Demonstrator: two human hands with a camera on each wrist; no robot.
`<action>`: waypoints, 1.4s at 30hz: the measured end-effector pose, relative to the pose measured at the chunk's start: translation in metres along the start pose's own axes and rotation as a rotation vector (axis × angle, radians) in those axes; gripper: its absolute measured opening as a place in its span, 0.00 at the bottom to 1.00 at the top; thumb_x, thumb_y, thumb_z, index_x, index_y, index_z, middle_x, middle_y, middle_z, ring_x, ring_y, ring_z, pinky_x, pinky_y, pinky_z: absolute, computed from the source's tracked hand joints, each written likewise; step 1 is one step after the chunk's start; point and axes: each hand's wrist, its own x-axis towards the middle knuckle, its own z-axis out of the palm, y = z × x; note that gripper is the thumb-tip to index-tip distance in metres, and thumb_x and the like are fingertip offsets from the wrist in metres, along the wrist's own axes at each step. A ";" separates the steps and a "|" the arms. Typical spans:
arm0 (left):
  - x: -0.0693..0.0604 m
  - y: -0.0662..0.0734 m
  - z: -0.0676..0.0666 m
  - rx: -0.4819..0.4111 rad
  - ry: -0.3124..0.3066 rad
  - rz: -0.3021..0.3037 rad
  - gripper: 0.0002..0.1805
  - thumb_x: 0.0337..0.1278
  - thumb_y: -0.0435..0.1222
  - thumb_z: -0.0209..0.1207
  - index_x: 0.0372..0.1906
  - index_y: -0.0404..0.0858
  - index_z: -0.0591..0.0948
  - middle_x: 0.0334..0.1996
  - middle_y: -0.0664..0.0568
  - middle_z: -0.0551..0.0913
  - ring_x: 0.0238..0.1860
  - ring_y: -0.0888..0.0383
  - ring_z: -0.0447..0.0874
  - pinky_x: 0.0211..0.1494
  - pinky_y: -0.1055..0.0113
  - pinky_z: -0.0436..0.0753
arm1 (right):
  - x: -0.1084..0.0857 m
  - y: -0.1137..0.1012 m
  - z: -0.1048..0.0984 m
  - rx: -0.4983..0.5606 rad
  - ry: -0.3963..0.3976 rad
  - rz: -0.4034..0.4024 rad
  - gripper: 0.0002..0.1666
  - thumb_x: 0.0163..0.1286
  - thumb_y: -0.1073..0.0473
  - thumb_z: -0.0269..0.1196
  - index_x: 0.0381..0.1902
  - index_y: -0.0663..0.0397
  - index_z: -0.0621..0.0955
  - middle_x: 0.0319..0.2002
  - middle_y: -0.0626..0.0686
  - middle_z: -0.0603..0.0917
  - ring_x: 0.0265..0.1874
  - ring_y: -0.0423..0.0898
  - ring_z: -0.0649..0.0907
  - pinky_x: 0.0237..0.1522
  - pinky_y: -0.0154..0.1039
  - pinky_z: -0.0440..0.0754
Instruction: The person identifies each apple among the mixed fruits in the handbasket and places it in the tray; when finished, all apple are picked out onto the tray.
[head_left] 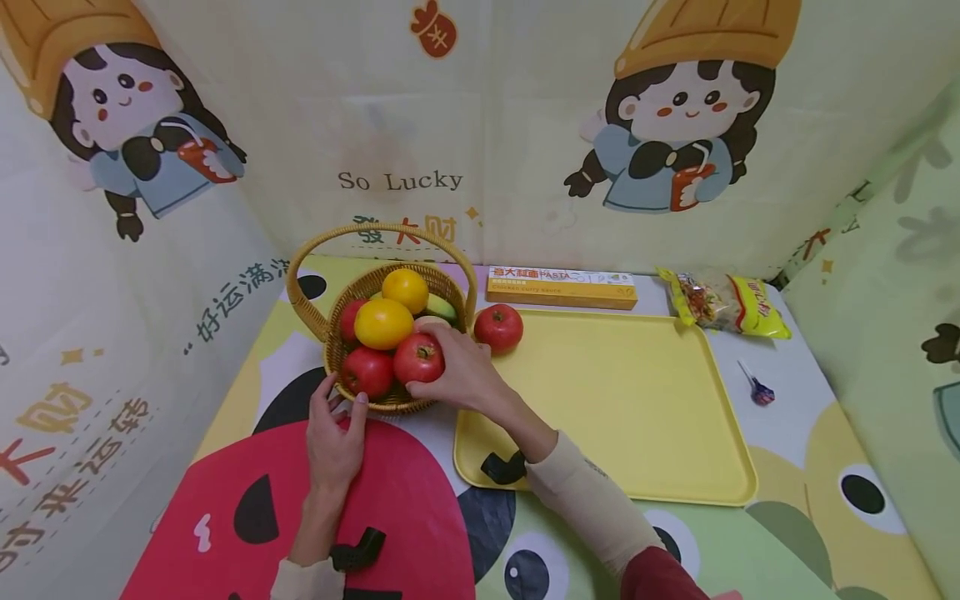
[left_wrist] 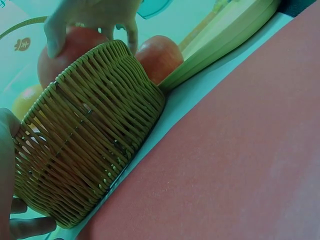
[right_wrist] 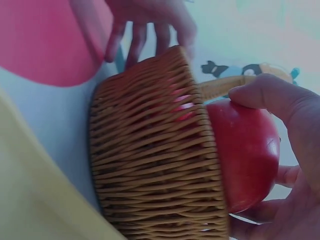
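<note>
A woven wicker basket (head_left: 390,408) with a tall looped handle holds several fruits. My right hand (head_left: 468,367) grips a red apple (head_left: 414,360) at the basket's front right, thumb on one side and fingers on the other. In the right wrist view that apple (right_wrist: 245,155) sits partly above the rim. My left hand (head_left: 335,437) touches the basket's front left with spread fingers, its thumb near the rim. Beside the gripped apple lies another red apple (head_left: 367,372). Two yellow-orange fruits (head_left: 384,324) rest on top, and a green one (head_left: 442,308) shows behind them.
A yellow tray (head_left: 600,400) lies right of the basket, with a red apple (head_left: 498,328) by its back left corner. Behind it stands a pasta box (head_left: 561,288). A yellow snack bag (head_left: 723,304) and a lollipop (head_left: 759,390) are farther right. Printed cloth walls surround the table.
</note>
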 end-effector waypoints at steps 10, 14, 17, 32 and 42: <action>0.001 -0.002 0.001 -0.013 0.012 0.014 0.33 0.67 0.44 0.60 0.72 0.39 0.66 0.69 0.44 0.70 0.57 0.46 0.81 0.50 0.90 0.72 | -0.008 -0.002 -0.012 -0.022 0.047 -0.021 0.47 0.50 0.36 0.69 0.69 0.38 0.70 0.58 0.46 0.79 0.58 0.44 0.74 0.54 0.53 0.73; 0.001 -0.003 0.001 -0.016 0.013 0.016 0.33 0.68 0.43 0.60 0.73 0.39 0.66 0.69 0.44 0.70 0.57 0.45 0.81 0.50 0.91 0.71 | -0.012 -0.001 -0.014 -0.005 0.064 -0.019 0.46 0.50 0.37 0.69 0.68 0.35 0.70 0.58 0.45 0.79 0.57 0.45 0.74 0.54 0.49 0.74; 0.000 -0.003 0.001 -0.013 0.012 0.010 0.33 0.68 0.43 0.60 0.73 0.39 0.65 0.69 0.44 0.70 0.57 0.45 0.81 0.51 0.90 0.71 | -0.015 0.001 -0.017 0.010 0.089 -0.025 0.45 0.50 0.37 0.70 0.67 0.33 0.71 0.57 0.45 0.79 0.54 0.46 0.74 0.51 0.46 0.78; 0.001 -0.001 0.000 -0.008 0.005 -0.001 0.32 0.68 0.45 0.59 0.73 0.40 0.65 0.70 0.45 0.70 0.58 0.47 0.80 0.51 0.90 0.71 | -0.035 0.009 -0.039 0.117 0.134 0.011 0.49 0.49 0.45 0.73 0.70 0.36 0.69 0.61 0.51 0.73 0.54 0.48 0.78 0.47 0.47 0.86; 0.001 0.000 0.000 0.003 -0.001 -0.011 0.33 0.68 0.45 0.59 0.73 0.40 0.65 0.70 0.45 0.70 0.58 0.46 0.80 0.51 0.91 0.70 | -0.040 0.024 -0.051 0.134 0.145 0.020 0.50 0.48 0.49 0.75 0.69 0.36 0.68 0.64 0.52 0.69 0.58 0.51 0.77 0.51 0.49 0.86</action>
